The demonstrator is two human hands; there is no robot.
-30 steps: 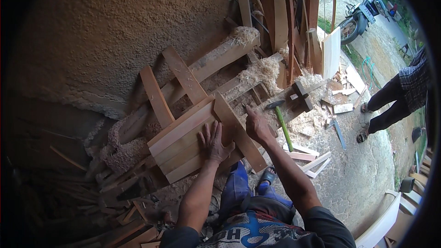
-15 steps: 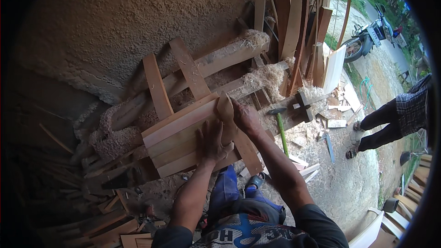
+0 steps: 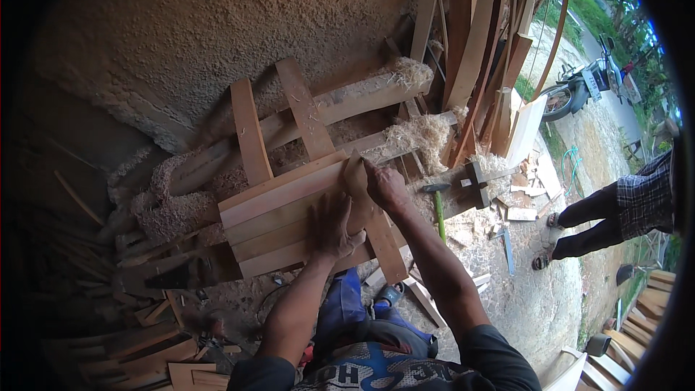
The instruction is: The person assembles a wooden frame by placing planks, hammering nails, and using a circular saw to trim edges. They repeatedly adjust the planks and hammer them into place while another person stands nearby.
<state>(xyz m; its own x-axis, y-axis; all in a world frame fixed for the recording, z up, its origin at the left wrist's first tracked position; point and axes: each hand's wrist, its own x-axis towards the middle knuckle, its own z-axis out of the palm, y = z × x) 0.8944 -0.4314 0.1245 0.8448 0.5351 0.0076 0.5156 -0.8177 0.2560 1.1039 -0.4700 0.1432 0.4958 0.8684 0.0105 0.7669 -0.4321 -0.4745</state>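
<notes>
Several pale boards lie edge to edge as a panel (image 3: 279, 221) on the bench beams. A shaped wooden piece with a pointed far end (image 3: 356, 177) lies across the panel's right part. My left hand (image 3: 335, 226) presses on this piece and the boards, fingers stretched forward and thumb out to the right. At the right edge of the shaped piece, near its point, my right hand (image 3: 387, 188) is closed with the fingers curled. Whatever it grips is hidden or too small to make out. A plank (image 3: 386, 250) sticks out under the panel toward me.
Two planks (image 3: 250, 134) lean across the beams toward the rough wall. Wood shavings (image 3: 420, 137) cover the beam ends. A green-handled hammer (image 3: 439, 213) rests on the bench at right. Tall boards (image 3: 474, 43) stand behind. A person (image 3: 601, 217) stands at right; a motorbike (image 3: 579, 90) is beyond.
The whole view has shifted slightly. My left hand stays pressed on the wood, and my right hand remains closed near the pointed end with little visible movement.
</notes>
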